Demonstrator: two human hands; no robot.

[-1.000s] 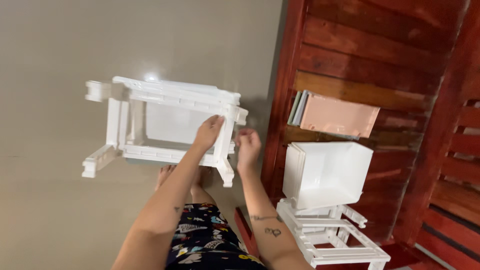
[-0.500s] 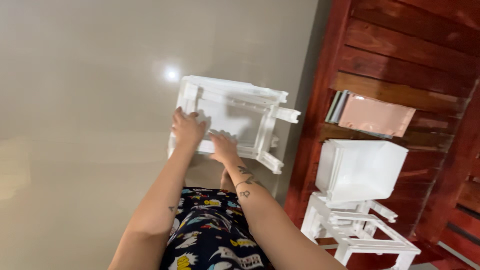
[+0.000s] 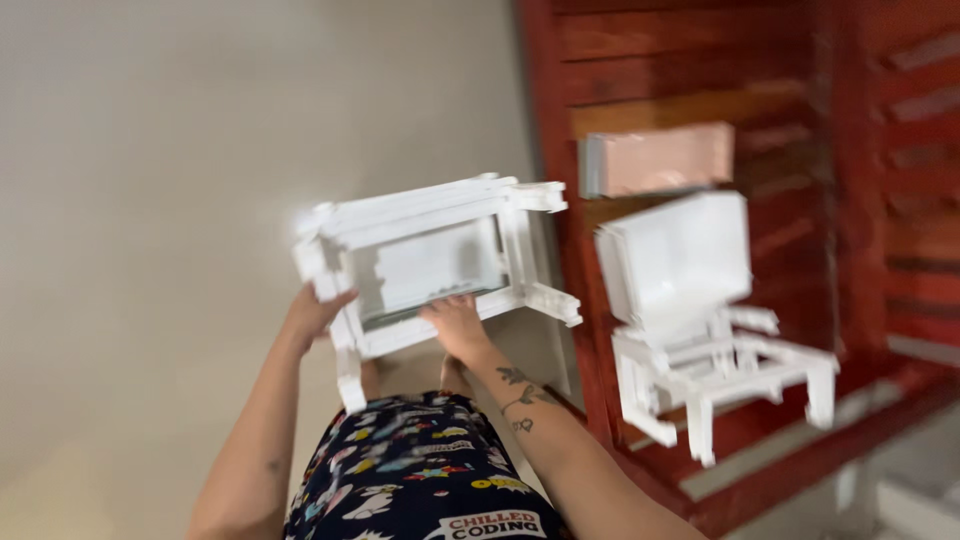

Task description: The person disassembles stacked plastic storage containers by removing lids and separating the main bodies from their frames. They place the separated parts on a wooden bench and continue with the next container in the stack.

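I hold a white plastic drawer frame (image 3: 430,225) up off the floor, tilted, in the middle of the head view. My left hand (image 3: 312,312) grips its left corner post. My right hand (image 3: 456,325) grips the near bottom rail. Short white legs stick out at the frame's corners. The picture is blurred by motion.
To the right a red-brown wooden slatted bench (image 3: 700,70) carries a pink drawer (image 3: 665,158), a white drawer (image 3: 685,255) and a second white frame (image 3: 720,375). The floor (image 3: 150,180) is smooth beige tile. My patterned dark shorts (image 3: 410,470) fill the bottom.
The frame has been lifted and turned, its right side now higher. My left hand shifted to the left corner post; my right hand stays on the near rail. The camera swung right.
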